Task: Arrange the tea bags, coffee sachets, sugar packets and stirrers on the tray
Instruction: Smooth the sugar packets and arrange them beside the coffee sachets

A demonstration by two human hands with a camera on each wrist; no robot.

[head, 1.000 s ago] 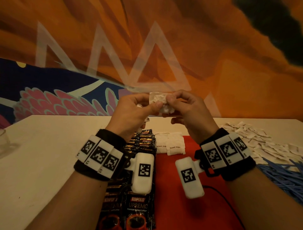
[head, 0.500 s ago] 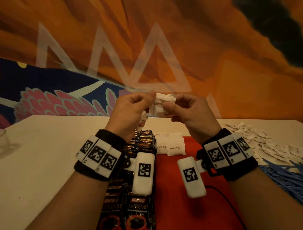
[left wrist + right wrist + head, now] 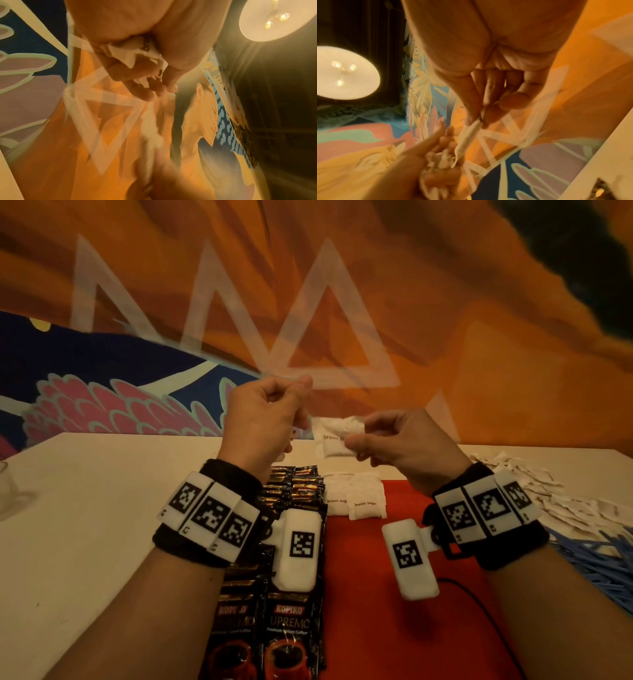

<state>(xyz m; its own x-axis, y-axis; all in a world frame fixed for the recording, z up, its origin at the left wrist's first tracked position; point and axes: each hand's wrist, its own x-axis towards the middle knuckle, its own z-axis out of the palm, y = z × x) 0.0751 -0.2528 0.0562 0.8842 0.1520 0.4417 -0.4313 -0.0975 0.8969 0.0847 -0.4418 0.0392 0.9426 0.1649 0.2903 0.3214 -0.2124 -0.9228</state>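
Observation:
Both hands are raised above the red tray [image 3: 394,621]. My left hand [image 3: 274,416] has its fingers curled round several white sugar packets [image 3: 137,54] in its palm, as the left wrist view shows. To its right and slightly lower, my right hand [image 3: 363,440] pinches a small stack of white brown-sugar packets [image 3: 337,438] between thumb and fingers; these show edge-on [image 3: 471,134] in the right wrist view. A short row of sugar packets [image 3: 356,498] lies at the tray's far end. Black Kopiko coffee sachets [image 3: 294,628] lie in overlapping rows along the tray's left side.
A loose heap of white packets [image 3: 565,501] covers the white table [image 3: 102,508] to the right of the tray, with a pile of blue stirrers [image 3: 599,563] in front of it. A glass [image 3: 5,487] stands at the far left edge. A black cable [image 3: 479,607] crosses the tray.
The hands were together on one bunch of packets and have drawn apart. The right hand has come down and right with a stack; the left hand has lifted slightly.

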